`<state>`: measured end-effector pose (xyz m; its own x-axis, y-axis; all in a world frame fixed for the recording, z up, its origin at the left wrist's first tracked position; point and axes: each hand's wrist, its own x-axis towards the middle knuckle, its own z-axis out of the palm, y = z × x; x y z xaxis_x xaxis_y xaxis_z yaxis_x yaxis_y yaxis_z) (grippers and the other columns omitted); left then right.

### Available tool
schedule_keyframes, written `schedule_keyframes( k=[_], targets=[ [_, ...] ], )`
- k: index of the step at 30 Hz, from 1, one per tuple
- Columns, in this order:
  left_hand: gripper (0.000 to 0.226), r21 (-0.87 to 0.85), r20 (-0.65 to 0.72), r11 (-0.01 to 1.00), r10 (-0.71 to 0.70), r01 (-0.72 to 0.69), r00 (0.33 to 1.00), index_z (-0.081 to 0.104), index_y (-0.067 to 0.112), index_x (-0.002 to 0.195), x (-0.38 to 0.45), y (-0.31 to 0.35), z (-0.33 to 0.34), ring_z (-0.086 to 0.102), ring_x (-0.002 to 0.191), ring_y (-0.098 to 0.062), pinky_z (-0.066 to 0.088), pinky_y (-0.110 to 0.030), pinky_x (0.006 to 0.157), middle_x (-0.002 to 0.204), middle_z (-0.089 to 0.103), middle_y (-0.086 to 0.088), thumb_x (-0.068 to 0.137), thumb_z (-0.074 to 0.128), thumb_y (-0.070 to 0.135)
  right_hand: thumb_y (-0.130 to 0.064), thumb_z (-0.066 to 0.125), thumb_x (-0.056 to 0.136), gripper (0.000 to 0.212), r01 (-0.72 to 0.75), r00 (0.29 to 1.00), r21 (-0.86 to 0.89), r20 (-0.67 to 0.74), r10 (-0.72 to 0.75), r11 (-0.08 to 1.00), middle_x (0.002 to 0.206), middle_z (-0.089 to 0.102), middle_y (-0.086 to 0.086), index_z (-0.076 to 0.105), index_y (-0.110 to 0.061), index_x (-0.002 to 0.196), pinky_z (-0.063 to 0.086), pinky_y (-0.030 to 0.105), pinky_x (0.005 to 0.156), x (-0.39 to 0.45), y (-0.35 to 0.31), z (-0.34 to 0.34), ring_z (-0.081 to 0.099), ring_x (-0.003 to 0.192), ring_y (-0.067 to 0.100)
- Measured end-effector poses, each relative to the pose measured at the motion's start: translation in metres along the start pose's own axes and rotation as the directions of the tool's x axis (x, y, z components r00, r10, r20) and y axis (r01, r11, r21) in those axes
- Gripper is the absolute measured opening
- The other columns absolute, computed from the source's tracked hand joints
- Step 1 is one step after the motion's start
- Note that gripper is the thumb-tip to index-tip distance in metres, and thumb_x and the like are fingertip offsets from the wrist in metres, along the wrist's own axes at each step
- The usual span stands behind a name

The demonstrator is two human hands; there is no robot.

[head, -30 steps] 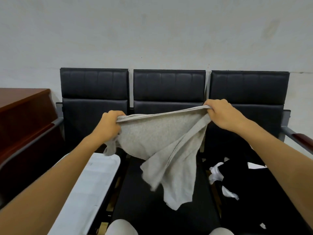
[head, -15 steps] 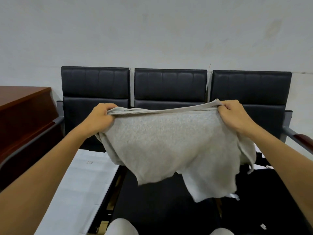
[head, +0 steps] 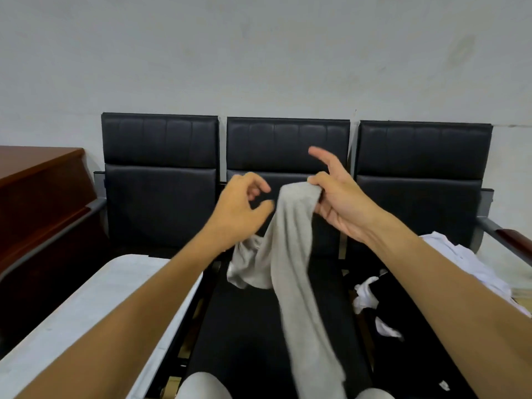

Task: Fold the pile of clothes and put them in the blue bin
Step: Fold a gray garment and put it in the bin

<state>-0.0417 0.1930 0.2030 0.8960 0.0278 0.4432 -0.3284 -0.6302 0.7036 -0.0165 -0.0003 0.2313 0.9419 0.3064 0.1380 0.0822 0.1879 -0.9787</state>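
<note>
A grey garment (head: 290, 254) hangs in a long narrow drape over the middle black seat (head: 247, 326). My right hand (head: 336, 197) pinches its top edge between thumb and lower fingers, with the index finger stretched out. My left hand (head: 241, 205) hovers just left of that edge, fingers curled and apart, holding nothing. A pile of black and white clothes (head: 403, 306) lies on the right seat. No blue bin is in view.
Three black padded chairs (head: 161, 174) stand in a row against a pale wall. A white flat surface (head: 95, 306) lies over the left seat. A brown wooden cabinet (head: 37, 197) stands at far left. A chair armrest (head: 506, 240) juts out at right.
The garment was stretched wide between both hands. My hands have come together, my left hand has let go, and the cloth now hangs bunched from my right hand.
</note>
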Motion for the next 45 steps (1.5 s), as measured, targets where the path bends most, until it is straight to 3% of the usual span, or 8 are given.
schedule_keyframes(
  k=[4, 9, 13, 17, 26, 33, 39, 45],
  targets=[
    [0.015, -0.277, -0.048, 0.961, -0.034, 0.019, 0.998, 0.058, 0.012, 0.095, -0.014, 0.018, 0.014, 0.057, 0.07, -0.015, 0.055, -0.031, 0.069, 0.082, 0.061, -0.006, 0.091, 0.068, 0.023, -0.005, 0.032, 0.105, 0.037, 0.096, 0.993, -0.086, 0.077, -0.089, 0.992, 0.111, 0.067, 0.016, 0.06, -0.008, 0.129, 0.059, 0.029, 0.084, -0.002, -0.006, 0.01, 0.072, 0.097, 0.019],
    [0.034, -0.053, -0.006, 0.995, -0.09, 0.09, 0.996, 0.057, 0.011, 0.096, -0.012, 0.0, 0.022, 0.056, 0.068, -0.012, 0.055, -0.029, 0.069, 0.08, 0.061, -0.003, 0.081, 0.078, 0.032, 0.01, 0.039, 0.091, 0.05, 0.149, 0.987, -0.41, 0.111, -0.113, 0.9, 0.124, 0.062, 0.026, 0.059, -0.01, 0.132, 0.049, 0.045, 0.103, 0.0, -0.004, 0.014, 0.059, 0.12, 0.035],
    [0.009, 0.0, 0.034, 0.994, -0.11, 0.11, 0.993, 0.062, 0.006, 0.091, -0.007, -0.026, 0.034, 0.065, 0.075, -0.033, 0.056, -0.051, 0.074, 0.079, 0.067, -0.013, 0.094, 0.058, 0.014, 0.002, 0.056, 0.092, 0.045, 0.306, 0.95, -0.668, 0.171, -0.26, 0.678, 0.118, 0.069, -0.001, 0.06, -0.014, 0.134, 0.054, 0.019, 0.09, 0.0, -0.008, 0.012, 0.067, 0.103, 0.003],
    [0.024, -0.383, -0.03, 0.906, -0.207, 0.18, 0.978, 0.051, 0.005, 0.082, -0.009, -0.044, 0.028, 0.05, 0.05, -0.031, 0.052, -0.043, 0.056, 0.058, 0.05, -0.013, 0.101, 0.035, 0.005, -0.012, 0.063, 0.093, 0.017, 0.286, 0.899, -0.916, 0.156, -0.409, 0.28, 0.091, 0.075, -0.001, 0.077, -0.016, 0.101, 0.058, 0.033, 0.083, 0.007, -0.009, -0.017, 0.069, 0.082, 0.008],
    [0.032, -0.249, 0.272, 0.964, -0.021, 0.091, 0.962, 0.055, 0.018, 0.114, -0.01, -0.03, 0.06, 0.066, 0.079, -0.016, 0.059, -0.031, 0.072, 0.094, 0.065, -0.005, 0.09, 0.069, 0.034, -0.031, 0.061, 0.091, 0.044, 0.293, 0.895, -0.95, 0.233, -0.38, 0.106, 0.049, 0.047, -0.004, 0.044, -0.027, 0.051, 0.035, 0.026, 0.051, 0.0, 0.004, -0.015, 0.045, 0.046, 0.011],
    [0.01, -0.059, 0.031, 0.995, -0.082, 0.084, 0.996, 0.058, 0.006, 0.083, -0.001, -0.04, 0.084, 0.056, 0.063, -0.023, 0.05, -0.044, 0.058, 0.072, 0.06, -0.008, 0.089, 0.056, 0.014, -0.029, 0.066, 0.09, 0.033, 0.394, 0.865, -0.903, 0.301, -0.401, 0.173, 0.094, 0.05, -0.003, 0.065, -0.011, 0.063, 0.039, 0.02, 0.068, 0.009, 0.014, -0.019, 0.047, 0.081, 0.009],
    [0.023, 0.13, 0.01, 0.978, -0.168, 0.166, 0.986, 0.052, 0.002, 0.067, -0.014, -0.08, 0.08, 0.044, 0.053, -0.027, 0.04, -0.04, 0.051, 0.06, 0.048, -0.009, 0.09, 0.047, 0.003, -0.029, 0.064, 0.095, 0.056, 0.276, 0.947, -0.817, 0.142, -0.287, 0.506, 0.044, 0.038, -0.005, 0.04, -0.013, 0.048, 0.031, 0.016, 0.046, 0.006, 0.037, -0.051, 0.036, 0.041, 0.01],
    [0.027, -0.048, 0.089, 0.989, -0.136, 0.141, 0.987, 0.057, -0.006, 0.073, -0.008, -0.092, 0.053, 0.045, 0.061, -0.014, 0.037, -0.029, 0.06, 0.065, 0.051, -0.011, 0.094, 0.04, -0.003, -0.045, 0.071, 0.085, 0.052, 0.144, 0.983, -0.762, 0.181, -0.007, 0.631, 0.052, 0.041, -0.002, 0.044, -0.013, 0.054, 0.034, 0.017, 0.047, 0.006, 0.052, -0.065, 0.038, 0.048, 0.009]
  ],
)
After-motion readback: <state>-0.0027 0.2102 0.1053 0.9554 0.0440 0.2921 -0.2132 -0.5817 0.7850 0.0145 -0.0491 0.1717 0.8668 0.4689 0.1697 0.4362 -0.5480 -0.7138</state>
